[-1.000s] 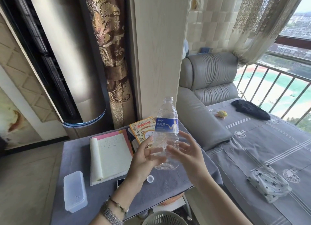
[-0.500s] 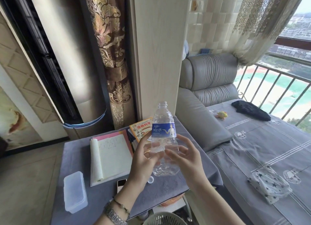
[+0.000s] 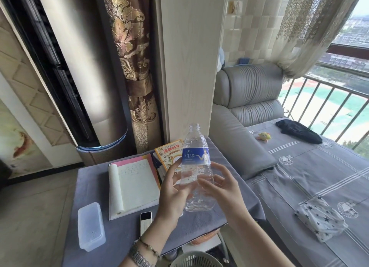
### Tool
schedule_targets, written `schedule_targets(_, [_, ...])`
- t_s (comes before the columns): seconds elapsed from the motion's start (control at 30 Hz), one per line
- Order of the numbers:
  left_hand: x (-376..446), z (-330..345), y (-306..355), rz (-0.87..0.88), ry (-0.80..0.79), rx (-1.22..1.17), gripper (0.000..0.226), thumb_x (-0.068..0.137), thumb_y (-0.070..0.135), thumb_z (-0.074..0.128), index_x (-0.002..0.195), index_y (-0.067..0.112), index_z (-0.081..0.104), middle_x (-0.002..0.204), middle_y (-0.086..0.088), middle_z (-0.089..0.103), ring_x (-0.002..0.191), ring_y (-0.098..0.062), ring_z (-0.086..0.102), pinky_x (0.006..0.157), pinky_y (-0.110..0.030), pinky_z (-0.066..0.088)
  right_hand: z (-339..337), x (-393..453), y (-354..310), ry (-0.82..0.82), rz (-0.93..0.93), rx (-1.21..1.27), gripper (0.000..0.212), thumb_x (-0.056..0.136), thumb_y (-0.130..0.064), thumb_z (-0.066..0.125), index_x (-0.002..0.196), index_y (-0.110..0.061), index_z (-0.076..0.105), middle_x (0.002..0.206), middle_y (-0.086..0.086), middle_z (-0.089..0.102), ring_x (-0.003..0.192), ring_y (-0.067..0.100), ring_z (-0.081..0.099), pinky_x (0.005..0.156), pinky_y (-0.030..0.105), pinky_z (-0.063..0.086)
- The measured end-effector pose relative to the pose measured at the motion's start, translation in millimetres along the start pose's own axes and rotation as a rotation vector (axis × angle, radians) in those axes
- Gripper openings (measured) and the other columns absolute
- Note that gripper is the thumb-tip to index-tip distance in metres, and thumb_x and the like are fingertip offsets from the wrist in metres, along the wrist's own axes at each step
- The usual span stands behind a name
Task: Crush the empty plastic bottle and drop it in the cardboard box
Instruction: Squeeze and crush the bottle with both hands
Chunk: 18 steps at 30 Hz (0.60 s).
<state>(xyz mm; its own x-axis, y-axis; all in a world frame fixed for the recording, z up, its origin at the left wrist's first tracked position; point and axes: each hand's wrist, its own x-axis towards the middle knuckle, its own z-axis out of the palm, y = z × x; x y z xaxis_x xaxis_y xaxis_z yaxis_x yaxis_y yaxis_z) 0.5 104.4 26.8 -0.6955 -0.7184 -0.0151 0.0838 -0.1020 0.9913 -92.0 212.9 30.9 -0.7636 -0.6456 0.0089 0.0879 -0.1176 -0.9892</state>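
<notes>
Clear plastic bottle, uncapped, blue label, stood upright in the air above a grey-clothed table. Left hand gripped its lower body; right hand met it with fingers loosely spread. Open notebook lay behind

single head-worn wide-angle view, looking forward and down from close above the grey-covered table at lower centre. the wrists enter from the bottom edge. straight lines bow toward the frame edges; the balcony railing sits at right.
</notes>
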Motion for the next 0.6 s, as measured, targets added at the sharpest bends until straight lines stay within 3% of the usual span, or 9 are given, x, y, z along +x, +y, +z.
schedule_targets(0.1, [-1.5,-0.5,4.5,-0.005,0.002,-0.008,0.065,0.077,-0.002,0.073,0.118,0.044,0.053,0.112,-0.007,0.068,0.091,-0.015,0.069,0.063,-0.02,0.055,-1.1,1.8,-7.5,-0.05,0.032,-0.006,0.05,0.076,-0.02,0.079,0.12,-0.023,0.056,0.095,0.012,0.077,0.089,0.024,0.074,0.078,0.035,0.06])
schedule_targets(0.2, [-3.2,-0.7,7.3,-0.013,-0.025,-0.003,0.065,0.077,-0.002,0.072,0.118,0.044,0.053,0.11,-0.005,0.068,0.082,-0.007,0.07,0.06,-0.019,0.055,1.2,6.2,-16.4,-0.044,0.041,0.02,0.061,0.067,-0.034,0.081,0.121,-0.025,0.055,0.103,0.011,0.075,0.094,0.023,0.073,0.084,0.042,0.059])
schedule_targets(0.37, [-8.3,-4.2,8.0,-0.06,-0.113,0.067,0.067,0.079,0.003,0.073,0.131,0.037,0.048,0.111,-0.003,0.065,0.073,0.0,0.069,0.058,-0.016,0.054,0.1,10.2,-25.3,-0.062,-0.01,0.071,0.059,0.067,-0.024,0.081,0.121,-0.023,0.056,0.096,0.01,0.077,0.087,0.026,0.074,0.077,0.039,0.061])
schedule_targets(0.43, [-7.4,-7.9,9.9,-0.064,-0.129,0.103,0.065,0.08,0.009,0.073,0.132,0.038,0.046,0.112,-0.001,0.066,0.08,-0.001,0.07,0.063,-0.017,0.054,0.8,9.8,-25.1,-0.075,-0.025,0.072,0.059,0.067,-0.019,0.081,0.12,-0.022,0.057,0.093,0.008,0.077,0.084,0.025,0.074,0.076,0.039,0.062])
schedule_targets(0.6, [-0.4,-14.4,20.5,-0.048,-0.138,0.155,0.055,0.078,0.036,0.073,0.125,0.049,0.048,0.121,0.011,0.063,0.109,0.0,0.061,0.093,-0.029,0.048,3.0,8.1,-23.2,-0.099,-0.019,0.063,0.064,0.064,-0.021,0.081,0.122,-0.022,0.055,0.096,0.009,0.077,0.085,0.025,0.073,0.07,0.035,0.061])
